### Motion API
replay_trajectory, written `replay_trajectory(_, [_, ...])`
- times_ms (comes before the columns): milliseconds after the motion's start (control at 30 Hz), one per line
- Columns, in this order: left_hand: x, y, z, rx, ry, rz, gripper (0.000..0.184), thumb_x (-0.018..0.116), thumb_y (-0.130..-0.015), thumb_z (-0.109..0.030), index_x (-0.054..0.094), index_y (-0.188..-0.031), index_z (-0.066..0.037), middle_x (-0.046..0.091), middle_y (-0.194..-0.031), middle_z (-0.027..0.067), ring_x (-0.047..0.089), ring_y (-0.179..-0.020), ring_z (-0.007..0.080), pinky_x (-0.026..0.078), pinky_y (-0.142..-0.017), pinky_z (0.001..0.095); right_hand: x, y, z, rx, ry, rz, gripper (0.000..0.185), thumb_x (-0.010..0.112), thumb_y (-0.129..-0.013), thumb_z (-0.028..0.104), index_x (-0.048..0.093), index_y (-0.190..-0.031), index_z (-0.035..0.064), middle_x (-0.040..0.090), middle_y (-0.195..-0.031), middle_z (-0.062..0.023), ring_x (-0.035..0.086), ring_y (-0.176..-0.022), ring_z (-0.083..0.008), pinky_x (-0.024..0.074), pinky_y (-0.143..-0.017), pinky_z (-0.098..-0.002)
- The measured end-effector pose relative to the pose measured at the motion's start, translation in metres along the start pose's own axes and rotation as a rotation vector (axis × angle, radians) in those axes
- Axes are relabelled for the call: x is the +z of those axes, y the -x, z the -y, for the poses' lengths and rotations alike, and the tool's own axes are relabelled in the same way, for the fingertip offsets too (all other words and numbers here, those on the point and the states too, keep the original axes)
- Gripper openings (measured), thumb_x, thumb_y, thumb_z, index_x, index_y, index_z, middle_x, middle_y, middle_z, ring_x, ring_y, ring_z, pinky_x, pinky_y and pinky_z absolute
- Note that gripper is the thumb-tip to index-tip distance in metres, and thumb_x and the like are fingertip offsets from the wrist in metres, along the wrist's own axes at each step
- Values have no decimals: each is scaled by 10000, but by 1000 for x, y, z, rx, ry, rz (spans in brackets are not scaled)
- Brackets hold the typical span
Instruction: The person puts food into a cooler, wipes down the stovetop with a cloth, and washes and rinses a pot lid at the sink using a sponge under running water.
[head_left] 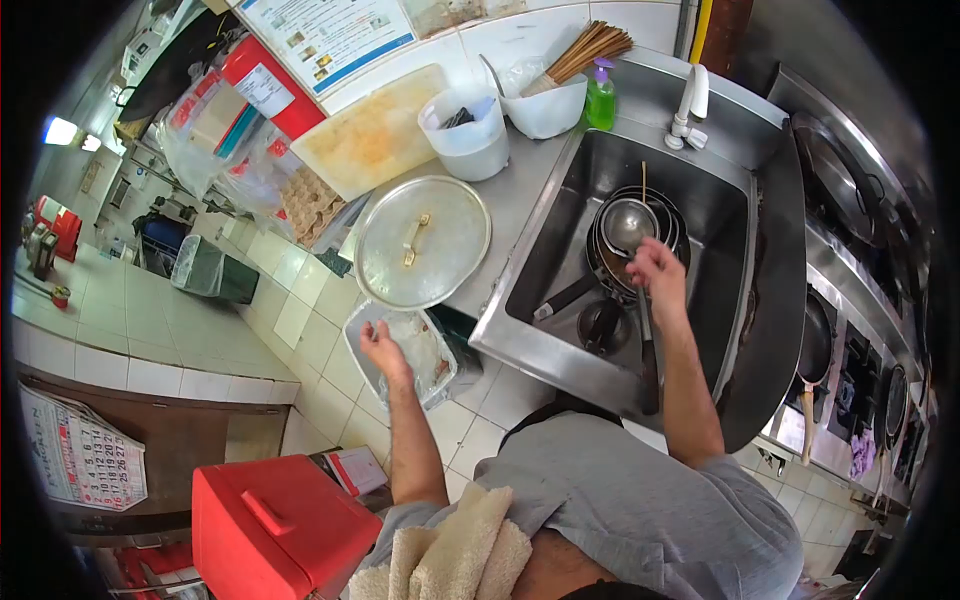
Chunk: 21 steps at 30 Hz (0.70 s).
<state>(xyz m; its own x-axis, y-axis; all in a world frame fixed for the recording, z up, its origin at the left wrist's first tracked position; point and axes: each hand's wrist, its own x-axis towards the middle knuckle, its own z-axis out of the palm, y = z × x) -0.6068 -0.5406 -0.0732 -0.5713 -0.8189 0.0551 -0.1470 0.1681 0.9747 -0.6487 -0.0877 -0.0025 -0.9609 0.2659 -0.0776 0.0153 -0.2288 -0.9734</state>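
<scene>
Right of centre, the nearer right hand (658,272) (gripping or not, I cannot tell) is lying just below the metal ladle (629,225) in the sink (530,345), the empty left hand (384,350) hanging well apart.

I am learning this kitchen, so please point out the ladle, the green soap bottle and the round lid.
Ladle (626,224), head view: its bowl.
Green soap bottle (601,104), head view: its body.
Round lid (447,246), head view: its top, beside the handle.
</scene>
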Motion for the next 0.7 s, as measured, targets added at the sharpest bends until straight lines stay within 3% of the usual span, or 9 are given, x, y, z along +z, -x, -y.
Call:
replay_trajectory(133, [4, -26, -21, 50, 20, -20, 446, 587, -846, -193, 442, -1181, 62, 486, -1162, 185, 491, -1018, 234, 390, -886, 343, -17, -107, -4, 35, -87, -178, 387, 571, -813, 76, 468, -1177, -4, 577, -816, -58, 567, -626, -113, 424, -482, -223])
replay_trajectory(300, [18, -31, -19, 19, 11, -8, 452, 605, -829, -176, 444, -1187, 49, 464, -1169, 180, 477, -1015, 238, 393, -876, 357, -41, -202, 14, 58, 153, -283, 454, 598, -800, 99, 447, -1222, 28, 567, -845, -60, 533, -599, -107, 430, -454, -247])
replay_trajectory(367, [28, -38, -23, 243, -340, -43, 456, 616, -812, -164, 451, -1190, 31, 462, -1134, 177, 469, -992, 249, 396, -860, 369, -67, -250, 7, 38, 230, -342, 504, 610, -800, 165, 431, -1258, 52, 560, -869, -59, 507, -585, -106, 423, -443, -249])
replay_trajectory(433, [41, -45, -45, 330, -355, -23, 447, 622, -799, -155, 463, -1180, 14, 471, -1092, 162, 467, -964, 261, 394, -848, 381, -82, -282, 11, 15, 401, -432, 531, 595, -813, 229, 407, -1287, 82, 546, -856, -62, 514, -602, -117, 430, -450, -263])
replay_trajectory(567, [71, -49, -93, 422, -343, 209, 406, 632, -786, -145, 494, -1141, -4, 478, -1099, 150, 473, -960, 275, 390, -852, 385, -93, -320, 15, 13, 256, -416, 549, 621, -806, 367, 424, -1250, 110, 496, -769, -26, 459, -551, -97, 422, -435, -250])
replay_trajectory(633, [85, -51, -102, 448, -382, 355, 393, 636, -782, -142, 504, -1126, -7, 480, -1106, 149, 474, -957, 280, 388, -857, 388, -91, -321, 22, 106, 63, -266, 502, 497, -866, 316, 344, -1323, 171, 526, -899, -83, 545, -689, -178, 460, -477, -300])
replay_trajectory(700, [99, -50, -97, 552, -494, 491, 386, 635, -783, -146, 510, -1121, -7, 483, -1112, 160, 477, -964, 283, 387, -867, 386, -96, -343, 14, 134, 7, -289, 473, 485, -865, 366, 361, -1287, 194, 515, -906, -94, 554, -613, -197, 457, -438, -294])
